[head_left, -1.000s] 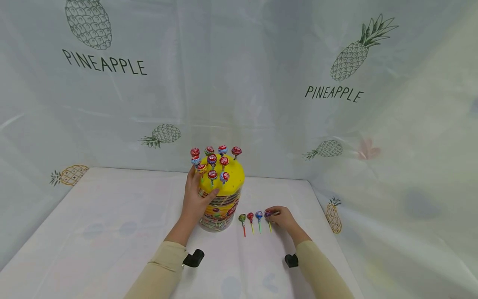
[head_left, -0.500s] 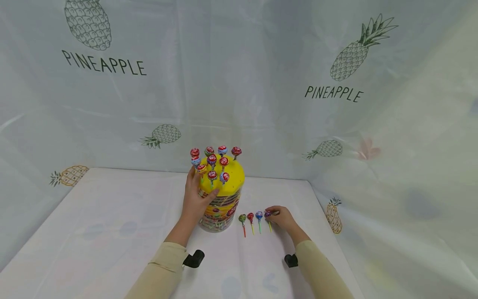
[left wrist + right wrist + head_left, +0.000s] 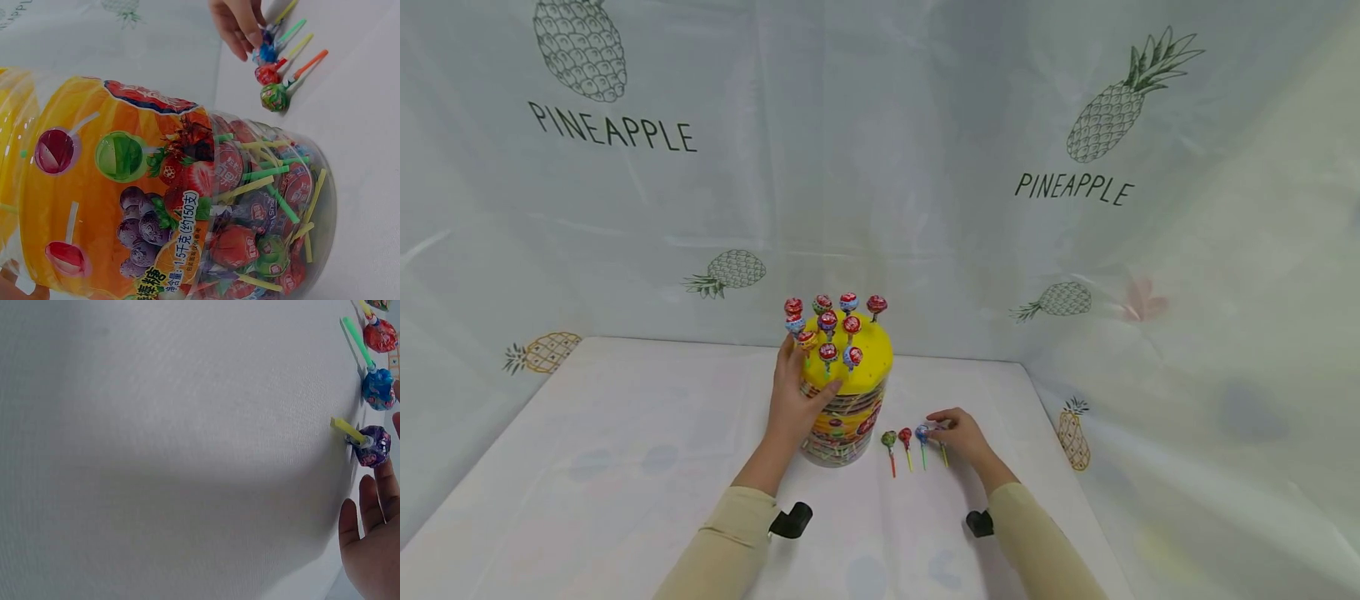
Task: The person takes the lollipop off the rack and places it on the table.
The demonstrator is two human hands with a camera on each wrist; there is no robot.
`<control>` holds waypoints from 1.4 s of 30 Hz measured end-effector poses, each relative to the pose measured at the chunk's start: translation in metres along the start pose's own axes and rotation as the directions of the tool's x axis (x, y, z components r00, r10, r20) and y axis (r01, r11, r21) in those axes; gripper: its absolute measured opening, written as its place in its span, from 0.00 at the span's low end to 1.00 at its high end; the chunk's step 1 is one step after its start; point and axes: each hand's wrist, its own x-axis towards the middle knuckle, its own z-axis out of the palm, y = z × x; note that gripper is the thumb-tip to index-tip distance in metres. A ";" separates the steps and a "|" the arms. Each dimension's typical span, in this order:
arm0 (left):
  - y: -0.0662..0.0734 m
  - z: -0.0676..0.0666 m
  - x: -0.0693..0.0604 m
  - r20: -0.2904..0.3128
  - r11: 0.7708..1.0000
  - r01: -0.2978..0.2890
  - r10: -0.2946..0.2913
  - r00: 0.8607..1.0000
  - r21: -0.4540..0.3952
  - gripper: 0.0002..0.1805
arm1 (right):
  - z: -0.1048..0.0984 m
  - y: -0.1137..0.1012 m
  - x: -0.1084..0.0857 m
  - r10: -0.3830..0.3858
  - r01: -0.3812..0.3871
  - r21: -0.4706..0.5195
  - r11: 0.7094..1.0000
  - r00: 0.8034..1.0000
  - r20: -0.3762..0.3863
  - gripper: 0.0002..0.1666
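Observation:
My left hand [image 3: 793, 402] grips the upper side of a clear jar with a yellow lid [image 3: 871, 350], its thumb at the lid's front edge. Several wrapped lollipops stand upright on that lid. Right of the jar, a green lollipop [image 3: 274, 97], a red lollipop [image 3: 267, 74], a blue lollipop [image 3: 378, 389] and a purple lollipop [image 3: 373, 447] lie in a row. My right hand [image 3: 964, 436] reaches over the purple one, its fingertips at the blue one's head; a finger touches or nearly touches the purple one in the right wrist view.
The white table [image 3: 647, 467] meets a pale curtain [image 3: 910, 208] printed with pineapples at its back edge. More lollipops show through the jar's clear wall [image 3: 325, 212] in the left wrist view.
My right hand has shifted slightly left, from the purple lollipop's head to the blue one's. The left hand keeps its grip on the jar.

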 end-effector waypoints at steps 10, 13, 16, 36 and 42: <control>0.002 0.000 0.000 0.001 1.000 0.001 -0.001 1.000 -0.014 0.46 | 0.008 0.001 0.000 -0.054 0.054 0.002 0.999 0.998 0.025 0.13; 0.001 0.001 0.001 0.003 1.000 -0.008 0.008 1.000 -0.011 0.46 | 0.008 0.001 -0.001 -0.054 0.054 0.005 0.999 0.998 0.025 0.13; 0.000 0.002 0.002 0.000 1.000 -0.014 0.014 1.000 -0.005 0.46 | 0.008 0.001 -0.001 -0.053 0.054 -0.005 0.999 0.998 0.023 0.13; 0.018 0.000 0.002 -0.015 1.000 0.009 -0.009 1.000 -0.026 0.44 | -0.007 -0.017 -0.003 -0.236 0.247 0.060 0.967 0.961 -0.141 0.16; 0.025 0.003 0.005 -0.029 0.998 0.060 -0.060 0.998 -0.009 0.46 | -0.018 -0.045 -0.011 -0.281 0.319 0.187 0.929 0.938 -0.203 0.17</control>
